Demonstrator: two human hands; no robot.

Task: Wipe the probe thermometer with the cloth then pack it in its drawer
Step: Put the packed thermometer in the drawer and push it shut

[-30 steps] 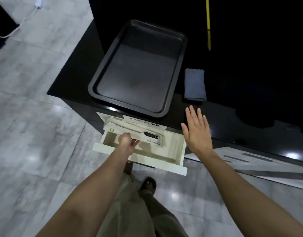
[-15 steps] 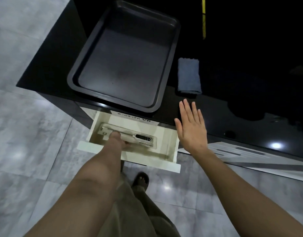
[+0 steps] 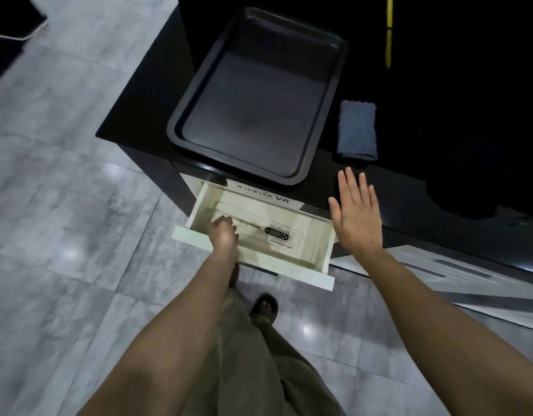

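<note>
Thermometer (image 3: 271, 232) position: we see it lying flat inside the open drawer (image 3: 314, 246), long axis across the drawer, display end toward the right wall and probe end running left under the left hand (image 3: 223, 234). The drawer hangs out from under the bench (image 3: 409, 202), directly below the tray (image 3: 328, 85).

Left hand: it reaches down into the drawer at the probe end of the thermometer. Its fingers (image 3: 229, 223) curl over that end, but we cannot tell whether they grip the thermometer or only rest on it, because the back of the hand covers the contact.

Right hand (image 3: 357, 220): it hovers flat beside the right wall of the drawer, fingers spread wide, holding nothing.

Cloth (image 3: 357, 130): it lies folded on the bench, behind the drawer and to the right of the tray, well apart from both hands.

Handling, as we judge it:
- The thermometer appears light and rigid, with a thick plastic body and a thin stem.
- We take hold at the body near the display, not at the stem, which could bend or prick.
- The smooth casing may slip; we set it down rather than drop it.

Status, as we judge it: packing is nearly complete. Closing the drawer is not yet done.
</note>
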